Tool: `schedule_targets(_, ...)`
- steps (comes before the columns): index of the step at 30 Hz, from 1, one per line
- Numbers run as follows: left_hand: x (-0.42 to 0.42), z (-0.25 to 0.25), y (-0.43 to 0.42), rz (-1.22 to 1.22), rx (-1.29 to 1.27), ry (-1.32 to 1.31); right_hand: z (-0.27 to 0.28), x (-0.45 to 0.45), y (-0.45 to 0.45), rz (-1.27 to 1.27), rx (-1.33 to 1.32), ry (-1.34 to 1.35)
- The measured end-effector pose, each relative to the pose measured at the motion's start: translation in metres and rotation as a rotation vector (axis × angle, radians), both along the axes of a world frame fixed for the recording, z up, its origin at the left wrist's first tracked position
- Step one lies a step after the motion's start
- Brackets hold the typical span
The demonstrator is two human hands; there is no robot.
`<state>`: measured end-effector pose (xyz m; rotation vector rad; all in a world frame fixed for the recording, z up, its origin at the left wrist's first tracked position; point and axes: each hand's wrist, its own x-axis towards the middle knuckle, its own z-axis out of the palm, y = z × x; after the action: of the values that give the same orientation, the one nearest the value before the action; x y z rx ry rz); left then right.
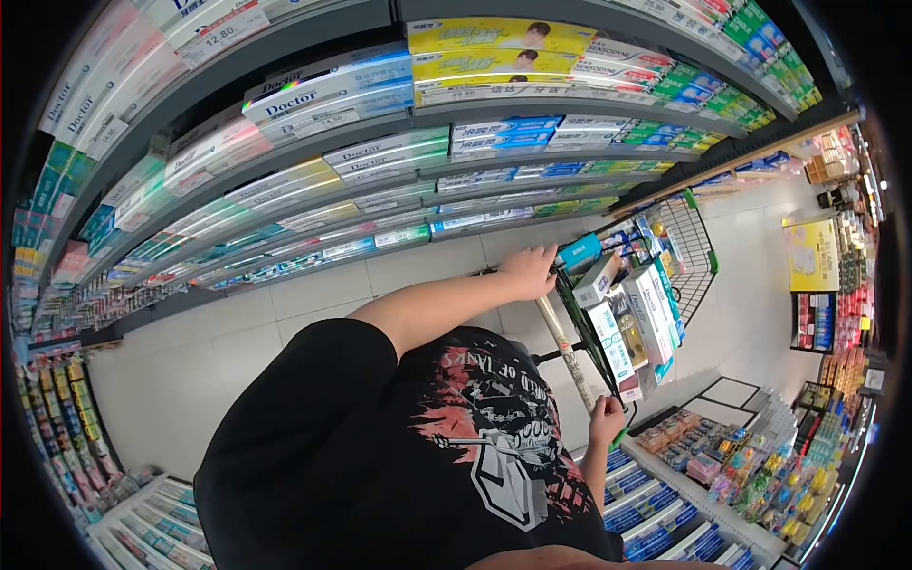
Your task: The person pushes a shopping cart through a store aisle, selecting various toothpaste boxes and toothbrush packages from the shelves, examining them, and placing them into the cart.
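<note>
A shopping cart [701, 285] of dark wire mesh with green corners stands in front of me. My left hand [528, 274] is closed around the far end of its handlebar [568, 356]. At the other end, my right hand [607, 419] is curled into a fist on the bar; its fingers are partly hidden. Boxes fill the near part of the cart. Among them are a white box marked Doctor [649, 313], a white and teal box [611, 340] and a teal box [579, 251]. Smaller packs farther in are hard to make out.
Shelves of toothpaste boxes [313, 103] run along my left, with yellow cartons [494, 62] on an upper level. More shelving with blue boxes [655, 508] is close on my right. A yellow display sign [810, 255] and goods stands [760, 456] are ahead. Pale tiled floor [741, 323] lies between.
</note>
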<state>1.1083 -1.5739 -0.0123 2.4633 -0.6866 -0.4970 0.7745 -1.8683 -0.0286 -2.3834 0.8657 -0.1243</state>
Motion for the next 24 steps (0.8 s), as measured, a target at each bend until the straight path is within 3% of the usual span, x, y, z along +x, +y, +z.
schedule_targets(7, 0.003, -0.005, 0.061, -0.066, -0.263, 0.028, -0.001, 0.003, -0.01, -0.006, 0.113, 0.0)
schedule_targets(11, 0.02, 0.071, 0.153, 0.08, -0.318, -0.377, -0.012, 0.0, -0.025, 0.039, 0.164, 0.056)
schedule_targets(15, 0.059, 0.177, 0.259, 0.27, -0.123, -1.063, -0.008, 0.007, -0.036, 0.008, 0.215, -0.026)
schedule_targets(17, 0.072, 0.21, 0.3, 0.509, 0.163, -1.295, -0.006, 0.017, -0.046, -0.068, 0.271, -0.085)
schedule_targets(19, 0.078, 0.243, 0.329, 0.605, 0.389, -1.306, 0.02, 0.045, -0.039, -0.094, 0.345, -0.22)
schedule_targets(22, 0.098, 0.245, 0.375, 0.453, 0.528, -1.325, 0.052, 0.089, -0.029, -0.034, 0.274, -0.242)
schedule_targets(24, 0.094, 0.251, 0.377, 0.517, 0.484, -1.092, 0.074, 0.118, -0.015, 0.077, 0.159, -0.248)
